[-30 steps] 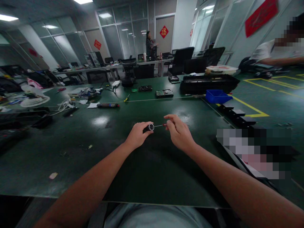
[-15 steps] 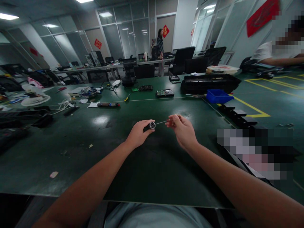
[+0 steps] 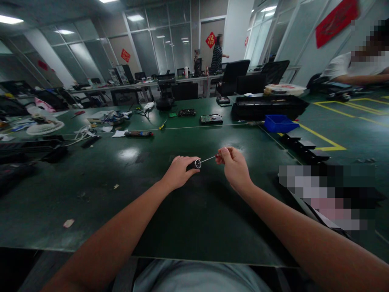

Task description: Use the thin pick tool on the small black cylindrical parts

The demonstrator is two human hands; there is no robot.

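My left hand (image 3: 179, 172) is closed round a small black cylinder (image 3: 195, 164) with a silver ring at its open end, held just above the dark green table (image 3: 127, 194). My right hand (image 3: 235, 168) pinches the red handle of a thin screwdriver (image 3: 208, 159). Its metal shaft slants down to the left, and its tip sits at the cylinder's ringed end. The two hands are a short gap apart near the middle of the table.
A blue bin (image 3: 278, 123) and a long black tray (image 3: 267, 106) stand at the far right. Circuit boards (image 3: 210, 119), a screwdriver (image 3: 162, 125), cables and a white fan (image 3: 45, 127) lie further back and to the left. Black blocks (image 3: 305, 147) line the right edge. People are in the background.
My right hand has lifted a little, so the screwdriver's shaft now slants instead of lying level. My left hand with the cylinder shifted slightly right. A person in the background walked to the right.
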